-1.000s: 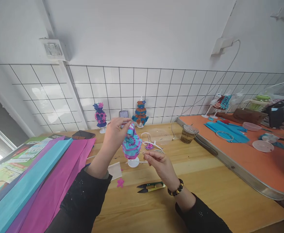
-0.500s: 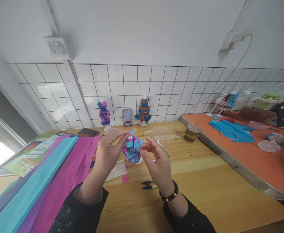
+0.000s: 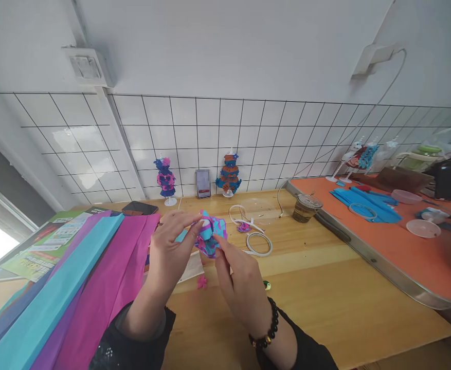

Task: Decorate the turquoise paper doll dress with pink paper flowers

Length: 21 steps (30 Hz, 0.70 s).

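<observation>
A miniature dress form (image 3: 210,231), dressed in turquoise paper with magenta edging, is held up above the table. My left hand (image 3: 172,249) pinches its left side between thumb and fingers. On its lower right, the fingers of my right hand (image 3: 240,275) are closed together and press on the paper. A small pink paper flower (image 3: 202,281) lies below, beside a pale flat piece (image 3: 192,267). Only a bit of the thread snips (image 3: 267,285) shows past my right hand.
Coloured paper sheets (image 3: 105,267) cover the left side. Two dressed forms, one blue and pink (image 3: 166,180), one brown and blue (image 3: 229,174), flank a propped phone (image 3: 202,183). White coiled cord (image 3: 259,244) and a woven-looking pot (image 3: 306,207) sit right, before an orange table (image 3: 395,252).
My right hand has moved left and down, its fingers closing onto the paper skirt. The dress form has turned and tilted. My right hand now covers most of the snips.
</observation>
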Each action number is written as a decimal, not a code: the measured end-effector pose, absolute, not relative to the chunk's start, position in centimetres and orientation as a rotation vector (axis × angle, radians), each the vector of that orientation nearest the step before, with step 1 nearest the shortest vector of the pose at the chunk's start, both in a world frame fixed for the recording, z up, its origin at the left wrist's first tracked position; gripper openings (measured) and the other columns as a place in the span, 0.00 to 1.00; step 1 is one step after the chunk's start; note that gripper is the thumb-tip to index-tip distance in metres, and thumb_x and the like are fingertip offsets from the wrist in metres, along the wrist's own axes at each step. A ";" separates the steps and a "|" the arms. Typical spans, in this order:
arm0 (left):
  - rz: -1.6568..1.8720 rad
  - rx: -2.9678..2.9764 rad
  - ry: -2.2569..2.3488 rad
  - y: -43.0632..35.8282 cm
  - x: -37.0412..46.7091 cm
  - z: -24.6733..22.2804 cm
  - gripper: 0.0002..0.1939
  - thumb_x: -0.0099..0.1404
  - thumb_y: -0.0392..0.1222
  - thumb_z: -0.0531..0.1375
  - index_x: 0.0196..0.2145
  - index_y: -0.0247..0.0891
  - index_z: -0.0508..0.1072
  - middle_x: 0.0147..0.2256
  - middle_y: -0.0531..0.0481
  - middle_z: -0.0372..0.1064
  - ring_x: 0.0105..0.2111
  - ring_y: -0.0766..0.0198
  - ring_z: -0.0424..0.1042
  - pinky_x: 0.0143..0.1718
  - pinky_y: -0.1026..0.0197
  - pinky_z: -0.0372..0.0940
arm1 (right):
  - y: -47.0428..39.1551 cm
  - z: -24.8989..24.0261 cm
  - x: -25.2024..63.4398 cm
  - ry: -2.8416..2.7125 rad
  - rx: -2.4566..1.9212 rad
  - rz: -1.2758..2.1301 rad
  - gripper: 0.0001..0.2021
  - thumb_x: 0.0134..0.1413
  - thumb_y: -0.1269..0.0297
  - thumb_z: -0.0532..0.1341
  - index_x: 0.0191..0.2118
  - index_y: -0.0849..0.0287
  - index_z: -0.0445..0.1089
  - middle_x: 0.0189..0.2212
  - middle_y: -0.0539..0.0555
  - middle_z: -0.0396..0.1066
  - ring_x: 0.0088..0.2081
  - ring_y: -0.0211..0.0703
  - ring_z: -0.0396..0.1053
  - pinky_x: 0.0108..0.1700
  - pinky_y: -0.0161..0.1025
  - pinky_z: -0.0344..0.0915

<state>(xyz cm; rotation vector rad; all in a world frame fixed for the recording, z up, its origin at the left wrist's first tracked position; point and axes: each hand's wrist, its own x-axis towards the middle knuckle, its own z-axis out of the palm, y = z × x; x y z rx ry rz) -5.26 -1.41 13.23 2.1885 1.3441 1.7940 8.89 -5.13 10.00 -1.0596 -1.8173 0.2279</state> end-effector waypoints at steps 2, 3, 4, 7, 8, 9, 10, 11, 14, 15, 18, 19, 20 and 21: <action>1.795 2.195 1.349 -1.5 -5.2 13.3 0.05 0.57 0.39 0.59 0.33 0.43 0.74 0.31 0.52 0.72 0.34 0.63 0.69 0.38 0.57 0.64 | -5.2 10.1 8.7 -1.745 -1.017 0.281 0.16 0.58 0.72 0.48 0.51 0.59 0.61 0.36 0.58 0.70 0.36 0.42 0.68 0.36 0.40 0.65; 1.795 2.194 1.352 -1.5 -5.2 13.3 0.05 0.57 0.39 0.59 0.33 0.43 0.74 0.31 0.52 0.72 0.34 0.63 0.69 0.38 0.57 0.64 | -5.3 10.1 8.7 -1.717 -0.994 0.295 0.16 0.58 0.72 0.48 0.51 0.58 0.61 0.39 0.58 0.69 0.38 0.43 0.67 0.38 0.40 0.65; 1.794 2.190 1.354 -1.6 -5.2 13.3 0.05 0.57 0.40 0.58 0.32 0.42 0.74 0.31 0.52 0.72 0.34 0.63 0.69 0.38 0.57 0.64 | -5.4 10.1 8.6 -1.700 -0.979 0.300 0.17 0.57 0.72 0.48 0.51 0.57 0.61 0.40 0.58 0.68 0.40 0.43 0.67 0.39 0.40 0.65; 1.809 2.186 1.351 -1.6 -5.1 13.3 0.05 0.57 0.39 0.59 0.32 0.42 0.74 0.30 0.52 0.72 0.34 0.64 0.69 0.38 0.58 0.64 | -5.5 9.8 8.6 -1.705 -1.022 0.277 0.17 0.58 0.72 0.48 0.51 0.57 0.61 0.38 0.58 0.67 0.36 0.42 0.68 0.36 0.39 0.66; 1.813 2.192 1.350 -1.7 -5.0 13.3 0.05 0.57 0.39 0.59 0.32 0.42 0.74 0.30 0.52 0.72 0.34 0.64 0.69 0.37 0.58 0.64 | -5.5 9.7 8.6 -1.720 -1.062 0.266 0.17 0.58 0.71 0.47 0.51 0.57 0.61 0.36 0.57 0.67 0.33 0.41 0.68 0.33 0.38 0.65; 1.815 2.200 1.350 -1.7 -5.0 13.3 0.05 0.56 0.38 0.59 0.32 0.42 0.74 0.30 0.53 0.72 0.34 0.64 0.69 0.37 0.58 0.64 | -5.5 9.6 8.6 -1.737 -1.102 0.244 0.17 0.58 0.71 0.47 0.51 0.58 0.62 0.33 0.57 0.67 0.30 0.41 0.67 0.31 0.37 0.65; 1.813 2.208 1.348 -1.7 -5.0 13.3 0.05 0.56 0.38 0.60 0.32 0.42 0.74 0.30 0.53 0.72 0.34 0.65 0.69 0.38 0.59 0.64 | -5.4 9.6 8.7 -1.756 -1.141 0.212 0.17 0.58 0.71 0.47 0.51 0.58 0.62 0.32 0.56 0.67 0.29 0.41 0.67 0.30 0.37 0.64; 1.811 2.217 1.344 -1.7 -5.0 13.2 0.05 0.56 0.38 0.60 0.32 0.42 0.74 0.30 0.53 0.72 0.34 0.65 0.69 0.38 0.59 0.64 | -5.4 9.6 8.6 -1.775 -1.177 0.174 0.17 0.58 0.71 0.47 0.50 0.59 0.63 0.31 0.56 0.66 0.29 0.41 0.67 0.30 0.37 0.64; 1.799 2.228 1.333 -1.8 -5.0 13.1 0.05 0.56 0.37 0.59 0.32 0.42 0.74 0.31 0.53 0.72 0.34 0.65 0.69 0.39 0.58 0.64 | -5.2 9.9 8.6 -1.803 -1.255 0.076 0.16 0.56 0.71 0.48 0.49 0.61 0.64 0.29 0.56 0.66 0.29 0.43 0.66 0.30 0.38 0.63; 1.800 2.230 1.332 -1.9 -5.0 13.1 0.05 0.57 0.37 0.59 0.32 0.42 0.73 0.31 0.53 0.72 0.34 0.64 0.69 0.39 0.58 0.64 | -5.2 10.0 8.6 -1.798 -1.259 0.075 0.16 0.56 0.71 0.48 0.49 0.61 0.65 0.30 0.57 0.66 0.30 0.43 0.66 0.30 0.38 0.63; 1.810 2.232 1.336 -2.0 -5.0 13.1 0.05 0.57 0.37 0.59 0.32 0.42 0.73 0.30 0.53 0.72 0.33 0.65 0.69 0.38 0.59 0.64 | -5.4 10.1 8.5 -1.734 -1.159 0.198 0.15 0.57 0.72 0.48 0.48 0.59 0.64 0.35 0.57 0.66 0.32 0.41 0.67 0.33 0.37 0.64; 1.817 2.230 1.334 -2.0 -5.0 13.1 0.05 0.57 0.37 0.59 0.32 0.42 0.73 0.30 0.53 0.72 0.33 0.65 0.69 0.38 0.59 0.64 | -5.4 10.1 8.6 -1.698 -1.118 0.253 0.15 0.57 0.72 0.48 0.47 0.58 0.63 0.37 0.57 0.66 0.32 0.40 0.67 0.33 0.37 0.64; 1.823 2.227 1.328 -2.0 -4.9 13.2 0.05 0.57 0.37 0.59 0.32 0.42 0.73 0.30 0.53 0.72 0.33 0.65 0.69 0.38 0.59 0.64 | -5.5 10.0 8.6 -1.660 -1.086 0.308 0.14 0.57 0.71 0.47 0.47 0.58 0.62 0.39 0.57 0.66 0.31 0.39 0.67 0.33 0.37 0.65; 1.829 2.222 1.321 -2.0 -4.9 13.2 0.05 0.57 0.37 0.59 0.32 0.42 0.73 0.30 0.53 0.72 0.33 0.65 0.69 0.38 0.59 0.64 | -5.6 9.9 8.6 -1.622 -1.068 0.361 0.14 0.57 0.70 0.47 0.48 0.57 0.61 0.40 0.57 0.66 0.30 0.38 0.67 0.33 0.37 0.65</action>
